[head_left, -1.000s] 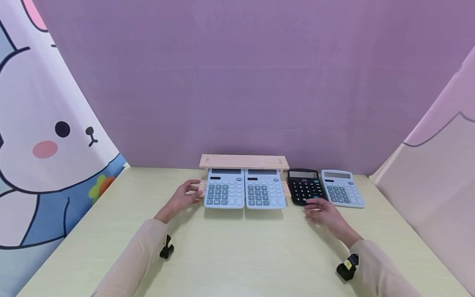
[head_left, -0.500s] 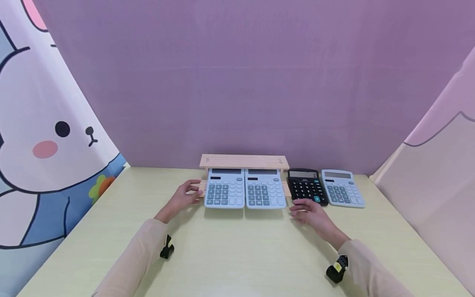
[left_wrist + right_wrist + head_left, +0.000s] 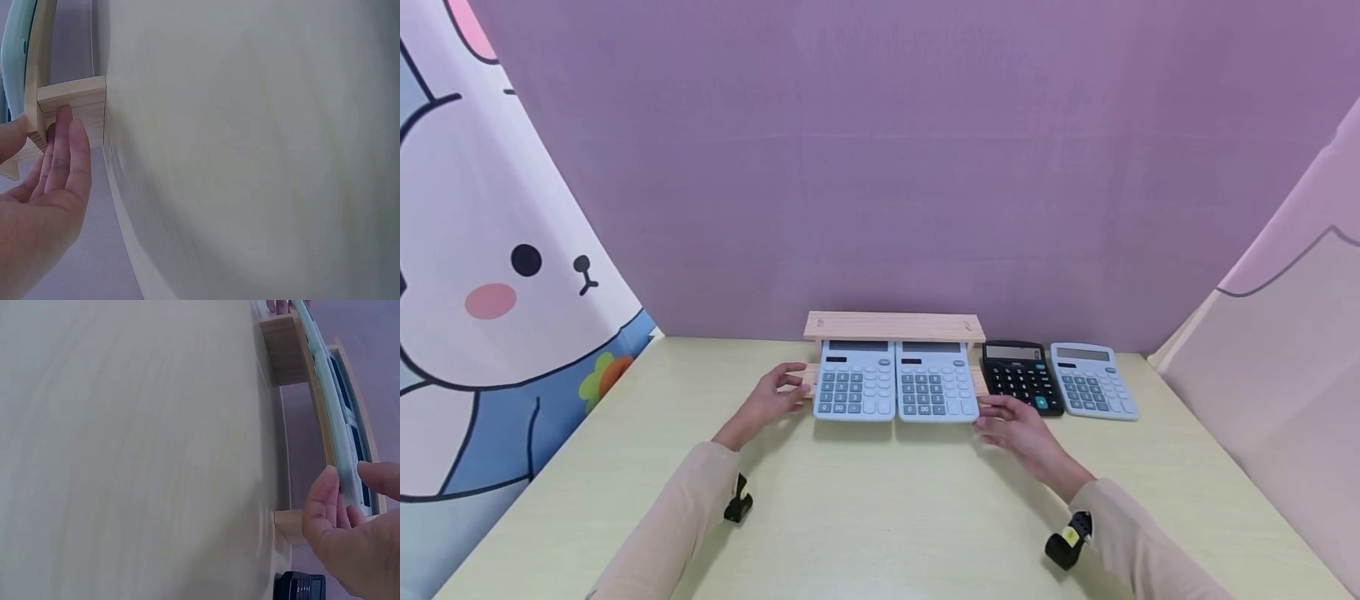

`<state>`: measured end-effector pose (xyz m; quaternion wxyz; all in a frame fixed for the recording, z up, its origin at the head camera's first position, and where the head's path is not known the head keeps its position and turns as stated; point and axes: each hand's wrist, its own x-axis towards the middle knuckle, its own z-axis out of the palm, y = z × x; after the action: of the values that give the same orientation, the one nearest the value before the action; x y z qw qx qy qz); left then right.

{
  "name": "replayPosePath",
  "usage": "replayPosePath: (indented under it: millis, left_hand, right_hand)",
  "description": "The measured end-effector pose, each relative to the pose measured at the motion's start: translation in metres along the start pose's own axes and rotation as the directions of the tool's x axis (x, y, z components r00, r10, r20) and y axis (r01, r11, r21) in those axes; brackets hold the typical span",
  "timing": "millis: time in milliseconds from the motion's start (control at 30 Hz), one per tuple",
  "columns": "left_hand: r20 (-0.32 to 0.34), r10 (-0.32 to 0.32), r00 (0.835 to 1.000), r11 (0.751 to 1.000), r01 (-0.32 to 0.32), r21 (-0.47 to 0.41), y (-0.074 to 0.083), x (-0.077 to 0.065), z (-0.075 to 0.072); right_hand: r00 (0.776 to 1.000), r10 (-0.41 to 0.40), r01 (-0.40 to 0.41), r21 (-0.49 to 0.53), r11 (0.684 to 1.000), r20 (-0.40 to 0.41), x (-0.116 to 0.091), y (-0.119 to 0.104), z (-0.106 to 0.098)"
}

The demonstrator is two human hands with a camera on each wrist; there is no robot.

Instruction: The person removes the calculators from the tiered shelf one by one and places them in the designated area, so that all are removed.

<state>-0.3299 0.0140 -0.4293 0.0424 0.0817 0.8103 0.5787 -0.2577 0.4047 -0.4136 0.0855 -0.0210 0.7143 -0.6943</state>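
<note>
Two light blue calculators stand side by side on a wooden rack point(image 3: 895, 326): the left calculator point(image 3: 854, 392) and the right calculator point(image 3: 937, 393). My left hand point(image 3: 769, 397) holds the left end of the rack's lower board point(image 3: 39, 69), thumb on one side and fingers behind it. At the near right corner of the right calculator is my right hand point(image 3: 1017, 433). Its thumb point(image 3: 378, 477) lies over the calculator's face and its fingers point(image 3: 322, 497) curl beneath its edge.
A black calculator point(image 3: 1021, 377) lies just right of the rack, close to my right hand. Beyond it lies another light blue calculator point(image 3: 1093, 380). All sit on a pale wooden table point(image 3: 880, 508) against a purple backdrop point(image 3: 895, 167).
My right hand has moved left, from the front of the black calculator to the right calculator's corner on the rack. The left hand and the calculators have stayed in place.
</note>
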Motion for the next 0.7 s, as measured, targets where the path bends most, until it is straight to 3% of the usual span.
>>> replayPosePath:
  millis: [700]
  left_hand:
    - [0.014,-0.003,1.0,1.0,0.003,0.014,0.002,-0.002,-0.001]
  right_hand:
    - [0.997,0.051,-0.044,0.133,0.99,-0.054,0.005,-0.001,0.018]
